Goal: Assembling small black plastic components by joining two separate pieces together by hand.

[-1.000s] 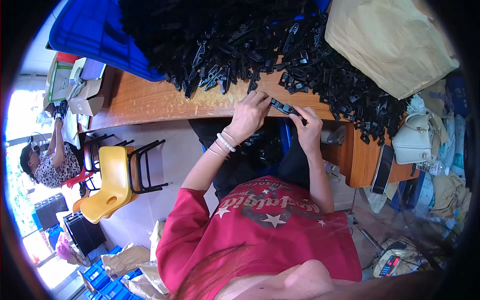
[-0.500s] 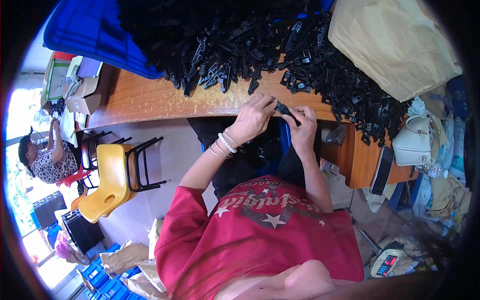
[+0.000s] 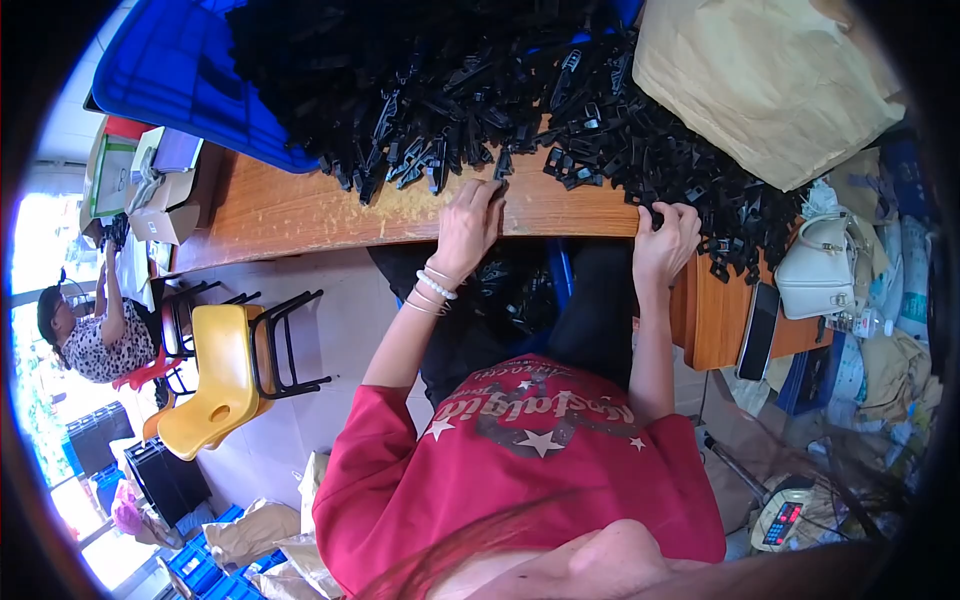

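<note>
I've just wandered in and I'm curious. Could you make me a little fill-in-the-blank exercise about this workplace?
1. The beaded bracelet is on the person's ____ wrist.
2. The right hand is at the edge of a heap of small parts whose main colour is ____.
3. The handbag beyond the right hand is coloured ____.
4. The big paper bag is toward the picture's upper ____ corner.

Missing words: left; black; white; right.

The person (image 3: 530, 470) has two hands, one left hand (image 3: 466, 228) and one right hand (image 3: 664, 248), before one worktop (image 3: 330, 215). The black pieces (image 3: 440, 120) on it are too many to be counted. At least one blue tub (image 3: 190, 95) and one large paper bag (image 3: 760, 95) are there too. There is one white handbag (image 3: 822, 278), one phone (image 3: 759, 332), one co-worker (image 3: 95, 345), and at least one yellow chair (image 3: 223, 350).
</note>
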Tool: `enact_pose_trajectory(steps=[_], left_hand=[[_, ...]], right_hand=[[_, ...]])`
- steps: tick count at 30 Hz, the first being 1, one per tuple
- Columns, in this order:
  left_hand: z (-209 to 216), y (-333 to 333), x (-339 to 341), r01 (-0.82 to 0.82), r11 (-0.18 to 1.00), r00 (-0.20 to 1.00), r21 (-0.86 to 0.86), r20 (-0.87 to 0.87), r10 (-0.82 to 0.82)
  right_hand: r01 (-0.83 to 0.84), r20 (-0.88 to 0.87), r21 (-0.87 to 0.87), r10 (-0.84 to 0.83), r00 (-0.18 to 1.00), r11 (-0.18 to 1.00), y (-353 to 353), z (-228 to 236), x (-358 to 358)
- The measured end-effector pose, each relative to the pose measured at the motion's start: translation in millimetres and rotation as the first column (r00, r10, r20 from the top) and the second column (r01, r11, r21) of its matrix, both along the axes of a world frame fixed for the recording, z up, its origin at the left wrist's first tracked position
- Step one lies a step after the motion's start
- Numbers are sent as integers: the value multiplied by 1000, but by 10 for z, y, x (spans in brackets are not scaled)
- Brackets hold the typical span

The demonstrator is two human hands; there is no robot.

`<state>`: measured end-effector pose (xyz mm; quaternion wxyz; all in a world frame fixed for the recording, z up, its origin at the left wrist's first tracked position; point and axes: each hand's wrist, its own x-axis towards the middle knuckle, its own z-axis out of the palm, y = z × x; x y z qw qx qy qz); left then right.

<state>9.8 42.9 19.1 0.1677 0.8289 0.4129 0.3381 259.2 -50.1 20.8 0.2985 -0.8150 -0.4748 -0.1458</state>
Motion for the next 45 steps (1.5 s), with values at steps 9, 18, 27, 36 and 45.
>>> enact_pose_trajectory(steps=[9,18,27,36,45], left_hand=[[-56,-28,-120,-35,979,991,-203,117,59],[148,-98,-110,-136,979,989,-152,-77,125],[86,19,-105,207,974,977,-93,-31,-210],[12,23,-120,242,964,969,-105,83,-234],[33,18,-88,389,904,919,-176,140,-369]], right_hand=[[-237,-260,384,350,900,893,78,26,-211],[-413,-675,316,508,535,854,204,-94,-685],[-612,-700,242,573,426,753,282,-1,-555],[-617,-677,200,563,475,761,192,10,-551],[-692,-618,189,632,468,697,202,-1,-635]])
